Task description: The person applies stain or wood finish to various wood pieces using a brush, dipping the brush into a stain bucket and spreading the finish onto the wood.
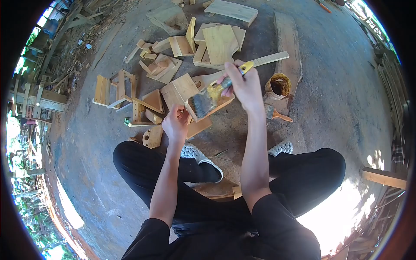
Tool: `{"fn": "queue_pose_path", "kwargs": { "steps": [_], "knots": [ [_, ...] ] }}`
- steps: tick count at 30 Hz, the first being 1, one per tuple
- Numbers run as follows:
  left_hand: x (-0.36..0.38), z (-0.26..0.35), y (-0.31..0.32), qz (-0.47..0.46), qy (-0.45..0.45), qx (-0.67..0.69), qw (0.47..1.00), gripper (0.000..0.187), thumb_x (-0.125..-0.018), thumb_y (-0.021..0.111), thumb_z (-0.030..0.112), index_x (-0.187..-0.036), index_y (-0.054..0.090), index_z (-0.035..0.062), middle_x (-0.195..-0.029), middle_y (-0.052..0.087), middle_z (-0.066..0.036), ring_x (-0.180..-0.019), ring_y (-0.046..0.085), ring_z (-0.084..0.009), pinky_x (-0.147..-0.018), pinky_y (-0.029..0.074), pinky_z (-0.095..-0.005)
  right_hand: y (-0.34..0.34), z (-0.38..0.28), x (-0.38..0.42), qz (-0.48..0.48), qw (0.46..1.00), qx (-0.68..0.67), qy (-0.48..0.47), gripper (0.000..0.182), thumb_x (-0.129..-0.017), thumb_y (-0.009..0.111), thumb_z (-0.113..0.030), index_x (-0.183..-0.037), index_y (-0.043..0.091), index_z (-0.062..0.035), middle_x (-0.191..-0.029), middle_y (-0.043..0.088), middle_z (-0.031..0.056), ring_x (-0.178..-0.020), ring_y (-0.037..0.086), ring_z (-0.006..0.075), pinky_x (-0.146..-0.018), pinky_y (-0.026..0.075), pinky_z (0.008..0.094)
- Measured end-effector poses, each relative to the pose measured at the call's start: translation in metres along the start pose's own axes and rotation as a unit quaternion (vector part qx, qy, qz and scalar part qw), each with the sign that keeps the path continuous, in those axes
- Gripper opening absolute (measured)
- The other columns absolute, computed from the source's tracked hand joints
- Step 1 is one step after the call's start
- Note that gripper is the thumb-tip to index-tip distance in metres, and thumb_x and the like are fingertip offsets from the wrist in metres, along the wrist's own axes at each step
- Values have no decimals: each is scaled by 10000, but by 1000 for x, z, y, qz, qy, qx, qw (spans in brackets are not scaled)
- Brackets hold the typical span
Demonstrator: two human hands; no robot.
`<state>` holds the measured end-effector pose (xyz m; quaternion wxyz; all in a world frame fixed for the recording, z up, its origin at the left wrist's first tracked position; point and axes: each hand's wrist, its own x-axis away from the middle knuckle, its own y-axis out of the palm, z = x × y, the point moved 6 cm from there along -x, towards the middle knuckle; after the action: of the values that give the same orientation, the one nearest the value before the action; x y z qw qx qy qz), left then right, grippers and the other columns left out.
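Working from the wooden piece (219, 106) out: it's in front of the person, above the floor between the two hands, slightly tilted. Wide brush (205, 102) lies with its dark bristles over the left part of the upper face. Right hand (246, 86) has its fingers closed round the brush handle, yellow end sticking out past the thumb. Left hand (174, 123) is nearly closed, fingers curled on the near-left corner of the piece.

Progress: brush is at the face, but how much is coated can't be read; brush and right hand cover a good part of it. Near side edge shows pale wood. Finish on the surrounding parts: can't tell either.

Around: can (275, 96) with brown, stained insides sits right of the piece, by the long plank (288, 37). Spare brush (281, 115), orange handle, lies just beside it. Marked strip (271, 58) runs out behind the yellow handle end.

In the way: pale board (184, 88) right up by the left side, stacked boards (222, 42) beyond, slatted frame (122, 89) further left, holed block (152, 137) near the left knee. Left shoe (198, 157) is close below. Right side is less crowded.
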<state>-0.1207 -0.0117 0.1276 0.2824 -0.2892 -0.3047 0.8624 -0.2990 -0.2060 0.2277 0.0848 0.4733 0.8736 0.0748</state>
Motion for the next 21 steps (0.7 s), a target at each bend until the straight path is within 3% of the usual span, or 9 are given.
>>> {"fn": "queue_pose_path", "kwargs": {
  "steps": [7, 9, 12, 14, 16, 21],
  "knots": [
    [1, 8, 2, -9, 22, -6, 1000, 229, -832, 862, 175, -941, 665, 133, -727, 728, -56, -669, 729, -282, -595, 519, -390, -45, -27, 5, 100, 984, 145, -19, 306, -1061, 591, -201, -877, 652, 36, -714, 732, 97, -495, 650, 95, -439, 508, 225],
    [1, 9, 2, -9, 19, 1, 1000, 234, -830, 865, 173, -939, 662, 131, -730, 729, -57, -669, 732, -273, -596, 521, -384, -36, -28, 7, 103, 986, 127, -9, 297, -1062, 603, -213, -901, 653, 32, -722, 736, 100, -502, 650, 92, -443, 501, 221],
    [1, 10, 1, -11, 16, 8, 1000, 231, -834, 862, 171, -939, 662, 122, -735, 732, -60, -669, 736, -261, -600, 523, -372, -13, -20, 6, 32, 999, 1, -33, 298, -1065, 640, -260, -878, 637, -28, -756, 745, 138, -492, 650, 114, -435, 489, 209],
    [-1, 8, -1, -12, 15, 8, 1000, 223, -841, 856, 170, -941, 664, 115, -736, 733, -63, -669, 737, -257, -603, 524, -366, -15, -2, 0, 34, 999, -4, -11, 300, -1065, 641, -263, -882, 637, -26, -760, 746, 139, -496, 653, 118, -442, 498, 216],
    [-2, 2, -4, -14, -29, 40, 999, 200, -829, 797, 30, -959, 651, 74, -728, 722, -76, -684, 733, -213, -634, 522, -326, -22, 13, -5, 48, 998, -24, 24, 314, -1062, 647, -272, -882, 636, -15, -775, 750, 143, -501, 655, 129, -453, 510, 236],
    [-3, 0, -5, -22, -31, 37, 999, 186, -834, 774, 14, -959, 648, 68, -737, 726, -81, -691, 733, -202, -641, 520, -321, -71, 22, -11, 110, 994, 3, 25, 274, -1050, 611, -198, -920, 655, 39, -739, 737, 132, -491, 645, 128, -428, 509, 248]
  ]
}}
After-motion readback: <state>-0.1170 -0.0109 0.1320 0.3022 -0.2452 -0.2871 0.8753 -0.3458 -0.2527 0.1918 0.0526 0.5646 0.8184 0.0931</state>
